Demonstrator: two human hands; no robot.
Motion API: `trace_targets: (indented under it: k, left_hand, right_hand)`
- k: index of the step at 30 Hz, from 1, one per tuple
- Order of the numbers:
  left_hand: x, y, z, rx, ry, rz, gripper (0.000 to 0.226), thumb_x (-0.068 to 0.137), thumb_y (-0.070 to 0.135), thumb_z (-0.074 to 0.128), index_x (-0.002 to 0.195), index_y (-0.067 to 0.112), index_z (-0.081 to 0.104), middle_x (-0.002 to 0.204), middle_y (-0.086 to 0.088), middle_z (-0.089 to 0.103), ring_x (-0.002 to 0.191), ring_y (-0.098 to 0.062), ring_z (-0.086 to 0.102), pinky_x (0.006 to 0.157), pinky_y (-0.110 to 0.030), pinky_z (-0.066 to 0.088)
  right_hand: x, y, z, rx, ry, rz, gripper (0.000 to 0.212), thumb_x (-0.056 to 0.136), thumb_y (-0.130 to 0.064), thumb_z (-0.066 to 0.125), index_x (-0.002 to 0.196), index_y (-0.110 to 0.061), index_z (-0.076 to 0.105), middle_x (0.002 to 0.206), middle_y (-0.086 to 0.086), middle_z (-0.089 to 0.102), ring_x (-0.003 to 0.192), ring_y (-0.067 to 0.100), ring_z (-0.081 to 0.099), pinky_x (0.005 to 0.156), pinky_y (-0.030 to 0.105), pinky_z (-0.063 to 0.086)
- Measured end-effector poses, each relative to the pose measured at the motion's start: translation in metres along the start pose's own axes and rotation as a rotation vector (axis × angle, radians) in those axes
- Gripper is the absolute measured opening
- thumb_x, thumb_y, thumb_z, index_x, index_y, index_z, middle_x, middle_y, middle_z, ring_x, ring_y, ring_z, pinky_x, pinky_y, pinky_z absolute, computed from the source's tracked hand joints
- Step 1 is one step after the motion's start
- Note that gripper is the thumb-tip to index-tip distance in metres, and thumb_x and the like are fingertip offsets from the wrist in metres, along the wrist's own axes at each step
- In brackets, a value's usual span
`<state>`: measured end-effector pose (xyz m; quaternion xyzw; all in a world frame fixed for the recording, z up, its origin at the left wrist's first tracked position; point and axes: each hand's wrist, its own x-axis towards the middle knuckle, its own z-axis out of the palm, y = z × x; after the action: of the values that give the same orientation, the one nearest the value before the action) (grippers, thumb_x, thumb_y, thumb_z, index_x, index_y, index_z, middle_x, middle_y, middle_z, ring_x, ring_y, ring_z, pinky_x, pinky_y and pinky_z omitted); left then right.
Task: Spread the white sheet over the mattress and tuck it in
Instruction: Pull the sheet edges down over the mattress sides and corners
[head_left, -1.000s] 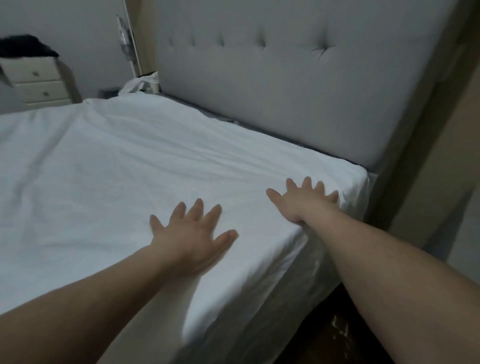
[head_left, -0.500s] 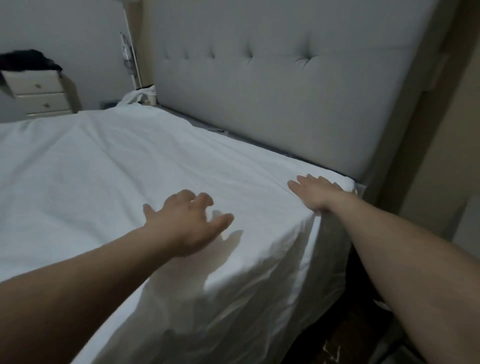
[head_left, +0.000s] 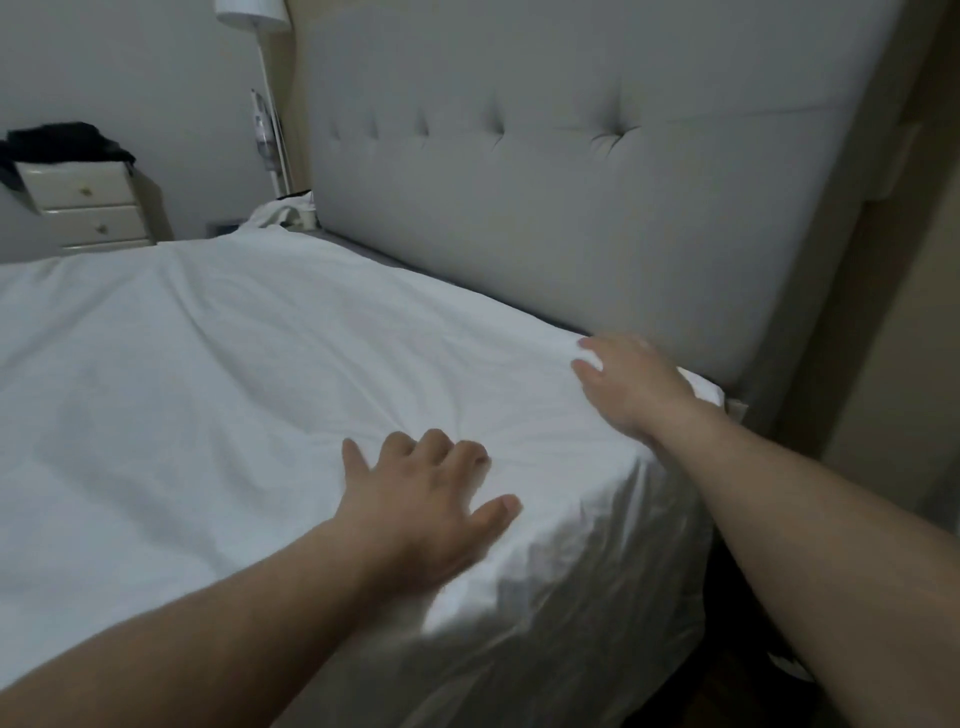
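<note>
Both arms reach forward: left hand (head_left: 421, 499) palm-down, fingers loosely curled, right hand (head_left: 631, 387) flat, fingers spread, on the wrinkled white cotton sheet (head_left: 249, 374).

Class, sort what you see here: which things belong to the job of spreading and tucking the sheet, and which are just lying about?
Part of the job: white sheet; left hand and right hand, both flat on it; mattress edge along the headboard.

Lying about: drawer unit; dark clothes on top of it; floor lamp; crumpled white cloth.
</note>
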<state>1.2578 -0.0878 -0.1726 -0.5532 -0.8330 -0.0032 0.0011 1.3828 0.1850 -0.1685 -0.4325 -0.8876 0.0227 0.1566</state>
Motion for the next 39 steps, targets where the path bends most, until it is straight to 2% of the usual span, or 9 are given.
trace_targets:
  k: [6, 13, 17, 21, 25, 29, 33, 35, 39]
  left_hand:
    - [0.004, -0.007, 0.019, 0.007, -0.035, 0.008, 0.083, 0.082, 0.09, -0.001, 0.155, 0.05, -0.013, 0.172, 0.011, -0.01, 0.158, -0.029, -0.01, 0.116, -0.075, 0.002]
    - [0.013, -0.005, 0.013, 0.019, -0.081, 0.002, 0.085, 0.08, 0.093, 0.002, 0.154, 0.052, -0.006, 0.172, 0.011, 0.002, 0.158, -0.029, 0.003, 0.116, -0.073, 0.009]
    - [0.009, -0.003, 0.017, 0.019, -0.044, -0.003, 0.085, 0.08, 0.091, 0.001, 0.155, 0.05, -0.007, 0.171, 0.011, 0.002, 0.158, -0.029, 0.002, 0.116, -0.072, 0.009]
    - [0.008, -0.003, 0.017, 0.011, -0.047, -0.002, 0.086, 0.081, 0.09, 0.0, 0.156, 0.049, -0.009, 0.172, 0.01, -0.001, 0.158, -0.029, -0.003, 0.116, -0.073, 0.005]
    - [0.012, -0.005, 0.018, 0.002, -0.067, 0.009, 0.082, 0.082, 0.09, 0.002, 0.155, 0.053, -0.007, 0.172, 0.011, -0.005, 0.158, -0.028, -0.007, 0.116, -0.074, 0.001]
    - [0.012, -0.006, 0.02, -0.013, -0.07, 0.003, 0.083, 0.082, 0.09, 0.003, 0.155, 0.053, -0.007, 0.172, 0.011, -0.007, 0.158, -0.028, -0.009, 0.116, -0.075, -0.001]
    - [0.012, -0.006, 0.019, -0.013, -0.063, -0.003, 0.084, 0.082, 0.091, 0.002, 0.155, 0.052, -0.009, 0.172, 0.012, -0.007, 0.159, -0.028, -0.008, 0.117, -0.074, 0.001]
    - [0.013, -0.007, 0.019, -0.006, -0.061, -0.003, 0.085, 0.081, 0.091, 0.002, 0.156, 0.052, -0.01, 0.172, 0.012, -0.007, 0.159, -0.027, -0.007, 0.117, -0.074, 0.002]
    - [0.012, -0.008, 0.02, -0.009, -0.072, 0.001, 0.089, 0.078, 0.093, -0.002, 0.155, 0.05, -0.012, 0.172, 0.012, -0.006, 0.158, -0.025, -0.005, 0.116, -0.075, 0.007]
  right_hand:
    - [0.024, 0.021, 0.008, -0.015, -0.355, 0.135, 0.107, 0.074, -0.091, 0.03, 0.163, -0.032, 0.02, 0.171, -0.005, 0.019, 0.158, 0.024, 0.017, 0.124, 0.053, 0.019]
    - [0.043, 0.019, 0.024, -0.13, -0.228, 0.247, 0.082, 0.093, -0.071, 0.02, 0.155, -0.021, 0.04, 0.165, 0.005, 0.035, 0.151, 0.031, 0.03, 0.121, 0.053, 0.025]
    - [0.05, -0.019, 0.018, -0.307, -0.208, 0.358, 0.054, 0.097, -0.03, 0.037, 0.148, -0.013, 0.046, 0.151, 0.015, 0.049, 0.137, 0.04, 0.046, 0.109, 0.055, 0.039]
    - [0.065, -0.014, 0.034, -0.165, -0.084, 0.1, 0.043, 0.099, -0.026, 0.043, 0.14, -0.015, 0.052, 0.148, 0.013, 0.054, 0.134, 0.035, 0.052, 0.108, 0.045, 0.044]
    - [0.078, 0.006, 0.038, -0.059, -0.203, 0.079, 0.062, 0.1, -0.052, 0.026, 0.145, -0.016, 0.048, 0.157, 0.011, 0.045, 0.142, 0.031, 0.044, 0.113, 0.044, 0.037]
    - [0.063, -0.009, 0.044, -0.238, 0.007, 0.184, 0.059, 0.099, -0.051, 0.028, 0.131, -0.015, 0.063, 0.138, 0.01, 0.06, 0.128, 0.032, 0.052, 0.104, 0.048, 0.038]
    - [0.031, 0.001, 0.024, -0.018, 0.48, -0.324, 0.04, 0.091, -0.025, 0.044, 0.117, -0.015, 0.073, 0.134, 0.006, 0.065, 0.123, 0.032, 0.057, 0.104, 0.047, 0.043]
    - [0.011, 0.019, 0.021, 0.07, 0.4, -0.459, 0.039, 0.092, -0.027, 0.045, 0.116, -0.019, 0.074, 0.133, 0.001, 0.069, 0.125, 0.028, 0.059, 0.108, 0.047, 0.043]
    - [-0.03, 0.093, 0.031, 0.199, 0.117, 0.087, 0.068, 0.094, -0.051, 0.026, 0.138, -0.015, 0.063, 0.15, 0.007, 0.057, 0.139, 0.031, 0.049, 0.119, 0.047, 0.034]
